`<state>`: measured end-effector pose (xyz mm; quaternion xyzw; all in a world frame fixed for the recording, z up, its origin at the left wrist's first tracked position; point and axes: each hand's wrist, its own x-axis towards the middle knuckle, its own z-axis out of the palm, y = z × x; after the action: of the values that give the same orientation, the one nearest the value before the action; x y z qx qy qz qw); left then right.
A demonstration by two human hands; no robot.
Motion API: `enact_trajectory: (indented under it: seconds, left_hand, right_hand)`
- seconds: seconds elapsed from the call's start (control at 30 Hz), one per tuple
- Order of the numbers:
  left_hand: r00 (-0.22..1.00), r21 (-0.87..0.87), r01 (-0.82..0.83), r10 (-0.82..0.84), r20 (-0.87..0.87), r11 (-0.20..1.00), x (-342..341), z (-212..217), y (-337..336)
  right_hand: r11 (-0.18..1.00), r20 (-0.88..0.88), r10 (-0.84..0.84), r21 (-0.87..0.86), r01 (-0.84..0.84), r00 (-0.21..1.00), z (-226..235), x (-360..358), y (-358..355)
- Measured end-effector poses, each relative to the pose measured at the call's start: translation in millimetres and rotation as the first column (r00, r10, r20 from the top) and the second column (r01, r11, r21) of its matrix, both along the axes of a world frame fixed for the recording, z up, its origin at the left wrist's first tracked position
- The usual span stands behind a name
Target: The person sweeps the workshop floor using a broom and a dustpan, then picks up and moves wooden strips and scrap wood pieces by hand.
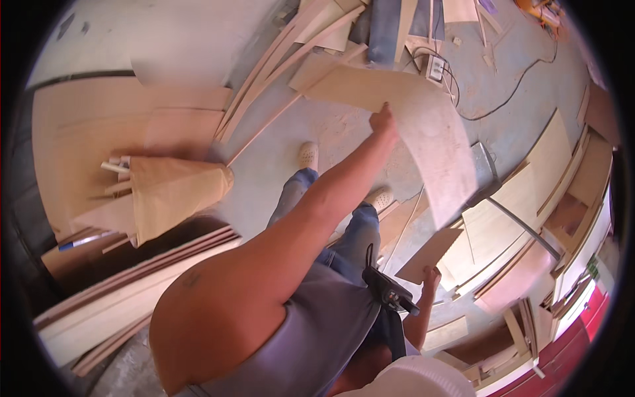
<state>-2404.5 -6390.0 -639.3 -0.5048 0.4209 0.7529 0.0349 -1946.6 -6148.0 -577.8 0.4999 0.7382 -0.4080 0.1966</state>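
The left hand (382,122) is clenched on the top edge of a big thin wood sheet (430,139), near the upper middle of the frame. The right hand (431,278) grasps a smaller piece of board (430,255) at its low corner, right of the middle and lower down. The big sheet is up in the air, bent and tilted, and it hangs down toward the right side. So it looks lifted already, but it is not put down anywhere yet.

Under it is the grey floor (278,172) with two feet in light shoes. Long wood strips (278,73) lie at the upper middle. More flat boards (542,172) are stacked on the right. A black cable (509,96) runs across the floor at the upper right.
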Motion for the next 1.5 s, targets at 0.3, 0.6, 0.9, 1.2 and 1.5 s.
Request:
enact_trajectory:
  seconds: [0.3,0.6,0.9,1.2,1.5]
  left_hand:
    - [0.995,0.136,-0.059,0.069,-0.072,0.989,-47.6,162.2,14.3]
    - [0.853,0.432,-0.207,0.378,-0.361,0.878,-118.0,236.9,-84.1]
    - [0.731,0.328,-0.512,0.603,-0.319,0.794,-96.8,302.5,-179.9]
    - [0.578,0.202,-0.728,0.744,-0.334,0.656,-102.4,297.7,-292.3]
    - [0.557,0.331,-0.714,0.787,-0.267,0.617,-162.6,199.7,-306.4]
  right_hand:
    - [0.996,-0.049,0.048,0.081,-0.044,0.998,47.6,34.5,-8.4]
    - [0.978,-0.092,0.196,0.085,-0.189,0.976,30.3,7.8,28.1]
    - [0.957,-0.172,0.236,0.210,-0.199,0.956,63.3,-75.4,4.3]
    - [0.827,-0.108,0.542,0.247,-0.505,0.834,96.4,-209.9,-47.4]
    - [0.769,-0.031,0.578,0.355,-0.531,0.815,140.6,-237.3,-41.1]
